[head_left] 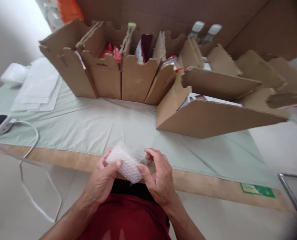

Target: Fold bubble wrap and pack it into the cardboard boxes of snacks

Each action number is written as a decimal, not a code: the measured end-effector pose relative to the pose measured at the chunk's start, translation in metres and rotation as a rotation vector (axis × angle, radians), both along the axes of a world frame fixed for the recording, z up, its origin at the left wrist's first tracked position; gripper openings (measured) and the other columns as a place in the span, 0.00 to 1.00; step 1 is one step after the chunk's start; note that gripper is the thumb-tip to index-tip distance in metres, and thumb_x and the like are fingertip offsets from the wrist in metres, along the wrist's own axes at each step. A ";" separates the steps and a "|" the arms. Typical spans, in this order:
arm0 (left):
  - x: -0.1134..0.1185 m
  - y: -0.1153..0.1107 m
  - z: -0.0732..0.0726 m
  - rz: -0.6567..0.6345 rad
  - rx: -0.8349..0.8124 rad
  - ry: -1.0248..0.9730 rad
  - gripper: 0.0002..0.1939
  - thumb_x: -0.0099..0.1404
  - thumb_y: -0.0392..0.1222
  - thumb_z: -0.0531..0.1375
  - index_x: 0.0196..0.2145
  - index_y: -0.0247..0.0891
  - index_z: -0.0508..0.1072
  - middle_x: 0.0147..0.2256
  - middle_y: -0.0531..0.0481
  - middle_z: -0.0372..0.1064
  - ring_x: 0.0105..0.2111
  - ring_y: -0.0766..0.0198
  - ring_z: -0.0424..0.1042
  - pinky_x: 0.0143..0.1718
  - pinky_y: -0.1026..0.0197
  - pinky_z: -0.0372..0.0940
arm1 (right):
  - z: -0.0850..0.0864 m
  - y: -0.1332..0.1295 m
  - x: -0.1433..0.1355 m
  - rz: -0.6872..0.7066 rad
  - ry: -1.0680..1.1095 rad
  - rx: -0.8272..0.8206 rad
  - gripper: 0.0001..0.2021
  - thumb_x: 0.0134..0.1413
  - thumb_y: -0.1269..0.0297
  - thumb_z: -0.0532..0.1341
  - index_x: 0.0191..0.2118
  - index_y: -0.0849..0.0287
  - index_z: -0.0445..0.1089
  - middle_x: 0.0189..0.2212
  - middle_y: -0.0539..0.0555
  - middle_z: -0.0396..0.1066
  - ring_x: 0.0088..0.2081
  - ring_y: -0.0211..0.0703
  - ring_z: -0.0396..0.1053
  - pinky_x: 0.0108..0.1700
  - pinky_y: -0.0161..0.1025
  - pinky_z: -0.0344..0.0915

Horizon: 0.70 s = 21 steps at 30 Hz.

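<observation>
A small packet of bubble wrap [126, 163] is held up over the table's front edge, in front of my red shirt. My left hand [103, 176] grips its left end, thumb on top and fingers underneath. At the right end, my right hand [159, 176] has its thumb against the wrap and its fingers curled around a loose clear edge. What the wrap encloses, if anything, cannot be made out.
A row of cardboard bins [138, 80] with packaged goods stands behind the hands, one large bin [218, 116] jutting forward at right. Flat white bubble bags [38, 83] lie at left. A white device [0, 123] trails a cable [36, 136] over the table edge.
</observation>
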<state>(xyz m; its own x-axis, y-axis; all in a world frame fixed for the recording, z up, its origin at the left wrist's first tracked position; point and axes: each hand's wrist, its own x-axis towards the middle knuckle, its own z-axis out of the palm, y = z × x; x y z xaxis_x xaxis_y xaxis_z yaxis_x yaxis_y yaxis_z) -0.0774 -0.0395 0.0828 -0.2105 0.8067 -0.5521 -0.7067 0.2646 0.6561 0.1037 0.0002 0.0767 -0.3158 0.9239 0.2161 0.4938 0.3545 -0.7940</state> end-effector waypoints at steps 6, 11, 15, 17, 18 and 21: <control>0.025 0.006 -0.004 -0.009 -0.013 0.000 0.36 0.50 0.48 0.77 0.54 0.35 0.75 0.41 0.44 0.79 0.42 0.51 0.79 0.46 0.54 0.74 | -0.018 -0.021 0.014 -0.017 0.588 -0.563 0.40 0.54 0.43 0.69 0.67 0.55 0.60 0.55 0.62 0.72 0.53 0.52 0.74 0.52 0.45 0.73; 0.034 0.013 -0.021 -0.127 0.129 0.067 0.30 0.56 0.58 0.72 0.50 0.36 0.77 0.44 0.41 0.80 0.44 0.49 0.79 0.47 0.53 0.74 | 0.017 -0.013 0.044 -0.162 0.545 -0.436 0.17 0.59 0.55 0.68 0.52 0.52 0.75 0.43 0.55 0.78 0.41 0.45 0.77 0.43 0.39 0.75; 0.036 0.016 -0.039 -0.129 0.284 0.343 0.26 0.61 0.59 0.67 0.50 0.40 0.77 0.45 0.42 0.81 0.47 0.51 0.79 0.49 0.54 0.73 | 0.095 0.033 0.092 -0.320 0.544 -0.132 0.15 0.57 0.58 0.69 0.50 0.47 0.77 0.39 0.53 0.79 0.32 0.42 0.76 0.32 0.37 0.73; 0.040 0.014 -0.045 -0.164 0.277 0.560 0.19 0.65 0.54 0.66 0.49 0.41 0.78 0.45 0.43 0.80 0.47 0.53 0.78 0.51 0.54 0.72 | 0.133 0.070 0.108 -0.411 0.577 0.086 0.12 0.54 0.61 0.70 0.46 0.44 0.78 0.41 0.52 0.78 0.37 0.45 0.76 0.35 0.40 0.73; 0.043 0.013 -0.047 -0.187 0.286 0.663 0.16 0.66 0.52 0.65 0.47 0.42 0.78 0.44 0.44 0.80 0.47 0.54 0.78 0.51 0.54 0.72 | 0.148 0.089 0.112 -0.423 0.558 0.120 0.11 0.53 0.61 0.69 0.44 0.44 0.78 0.43 0.52 0.78 0.41 0.47 0.76 0.38 0.42 0.73; 0.048 0.010 -0.050 -0.243 0.386 0.863 0.09 0.70 0.47 0.61 0.44 0.45 0.79 0.42 0.48 0.79 0.44 0.57 0.78 0.49 0.57 0.71 | 0.170 0.145 0.116 -0.350 0.420 0.014 0.12 0.50 0.58 0.69 0.42 0.51 0.76 0.42 0.53 0.77 0.39 0.46 0.74 0.38 0.42 0.69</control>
<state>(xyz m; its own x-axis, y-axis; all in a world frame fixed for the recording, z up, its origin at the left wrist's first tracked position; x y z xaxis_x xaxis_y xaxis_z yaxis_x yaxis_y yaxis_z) -0.0293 -0.0293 0.0329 -0.2221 0.9747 0.0251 0.1028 -0.0022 0.9947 0.2193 0.1448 0.2466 0.1261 0.9545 0.2702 0.2258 0.2376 -0.9448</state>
